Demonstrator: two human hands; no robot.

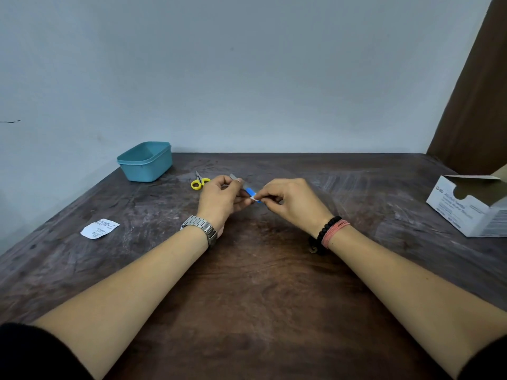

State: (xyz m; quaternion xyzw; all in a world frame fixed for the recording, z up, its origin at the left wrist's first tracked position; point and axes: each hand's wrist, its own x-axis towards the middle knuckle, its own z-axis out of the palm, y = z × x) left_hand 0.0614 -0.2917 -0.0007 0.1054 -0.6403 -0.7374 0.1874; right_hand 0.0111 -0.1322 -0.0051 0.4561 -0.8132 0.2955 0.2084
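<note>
Head view showed your left hand near the middle of the wooden table, fingers curled round a slim blue-handled tool. The tool's grey metal end projected up and to the left past your left fingertips. Its blue section ran down and to the right toward your right hand. Your right hand pinched a small white pad between thumb and forefinger, and the pad touched the lower end of the blue section. The remaining right fingers were curled inward. The two hands sat close together, with the tool spanning the gap between them.

Yellow-handled scissors lay on the table just beyond your left hand. A teal plastic tub stood farther left, near the wall. A torn white wrapper lay flat, well to the left of your left forearm. An opened white carton printed "Alcohol Swabs" stood at the right edge. You wore a metal watch on the left wrist and a black bead bracelet beside a red cord band on the right.
</note>
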